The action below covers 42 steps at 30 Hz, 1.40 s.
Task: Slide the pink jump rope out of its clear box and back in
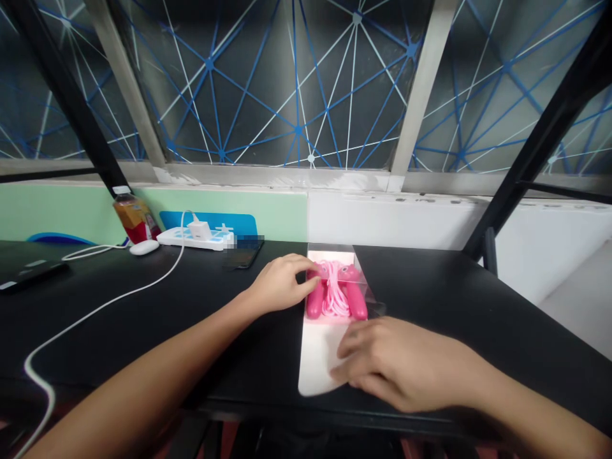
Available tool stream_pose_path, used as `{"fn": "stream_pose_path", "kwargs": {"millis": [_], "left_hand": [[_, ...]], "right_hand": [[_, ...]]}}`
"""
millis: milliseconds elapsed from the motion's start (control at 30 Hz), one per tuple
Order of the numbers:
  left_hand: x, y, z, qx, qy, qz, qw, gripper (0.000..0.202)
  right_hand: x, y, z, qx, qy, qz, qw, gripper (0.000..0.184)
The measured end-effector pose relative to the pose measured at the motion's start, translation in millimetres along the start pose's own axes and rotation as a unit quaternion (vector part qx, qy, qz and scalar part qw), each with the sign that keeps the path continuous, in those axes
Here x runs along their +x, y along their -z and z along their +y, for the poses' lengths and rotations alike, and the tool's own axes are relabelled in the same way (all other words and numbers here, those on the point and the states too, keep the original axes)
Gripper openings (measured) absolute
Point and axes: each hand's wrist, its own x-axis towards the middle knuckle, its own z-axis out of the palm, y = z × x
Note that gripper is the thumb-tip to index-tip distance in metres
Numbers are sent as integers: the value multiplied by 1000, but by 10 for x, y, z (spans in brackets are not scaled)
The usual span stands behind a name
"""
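Note:
A pink skipping rope [336,292] with two pink handles and coiled cord lies in a clear plastic box [335,255] on a black table [454,306]. My left hand [282,282] rests at the box's left side, its fingers curled against the left handle. Nearer the table's front edge, my right hand [396,360] presses down on a white flap [318,357] that sticks out of the box toward me; its fingers lie flat and slightly apart.
At the back left stand a bottle of orange drink [134,217], a white mouse [144,247] and a power strip [194,237] with a charger and a long white cable [95,312]. A dark phone [243,254] lies near the strip, another [31,274] at far left.

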Motion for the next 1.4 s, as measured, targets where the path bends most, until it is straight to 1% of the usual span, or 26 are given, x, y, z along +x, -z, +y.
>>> {"fn": "stream_pose_path", "kwargs": {"millis": [133, 233, 367, 433, 500, 533, 567, 600, 633, 667, 700, 733, 800, 833, 900, 1000, 1067, 1167, 1267, 1400], "left_hand": [[140, -108, -126, -4, 41, 21, 999, 22], [221, -175, -225, -13, 51, 36, 998, 20], [242, -242, -326, -2, 48, 28, 998, 22], [227, -257, -348, -3, 43, 21, 999, 25], [201, -248, -341, -8, 35, 18, 999, 28], [184, -232, -326, -10, 30, 20, 999, 29], [163, -205, -303, -12, 23, 24, 999, 29], [138, -168, -272, -12, 17, 31, 999, 30], [109, -122, -233, -12, 11, 38, 999, 29], [76, -69, -188, -12, 3, 41, 999, 27], [42, -11, -137, -14, 1, 34, 999, 26], [7, 49, -82, -20, 4, 15, 1000, 25], [-55, 161, 32, -37, 1, -50, 998, 27], [-80, 207, 86, -42, -14, -84, 995, 29], [-111, 268, 175, -43, -32, -129, 990, 34], [-124, 283, 234, -49, -25, -178, 983, 31], [-122, 262, 222, -69, -11, -191, 979, 27], [-120, 229, 169, -91, 4, -187, 978, 25], [-121, 225, 132, -90, 20, -197, 976, 25], [-128, 247, 136, -76, 27, -214, 974, 24]], "right_hand": [[-31, 18, -45, 99, 46, -53, 993, 34], [-43, -6, -28, 158, 69, -84, 981, 34], [-56, 0, 1, 219, 74, -88, 969, 45], [-57, 31, 14, 253, 77, -79, 961, 44], [-53, 64, 45, 254, 50, -34, 965, 31], [-50, 74, 74, 228, 17, 7, 973, 27], [-49, 78, 114, 180, -25, 63, 981, 28], [-50, 75, 166, 112, -71, 124, 983, 28], [-53, 64, 227, 30, -124, 181, 975, 25], [-60, 47, 293, -50, -162, 216, 961, 23], [-69, 26, 359, -106, -193, 227, 949, 24], [-79, 4, 418, -126, -214, 224, 943, 28], [-94, -37, 504, -123, -238, 205, 942, 37], [-95, -54, 525, -111, -241, 196, 944, 40], [-84, -78, 534, -85, -239, 188, 949, 39], [-54, -97, 521, -48, -223, 196, 954, 31], [-45, -102, 534, -30, -217, 206, 954, 28], [-64, -96, 589, -4, -222, 203, 954, 26], [-104, -75, 629, 26, -238, 187, 953, 26], [-123, -50, 608, 52, -258, 173, 949, 29]]}}
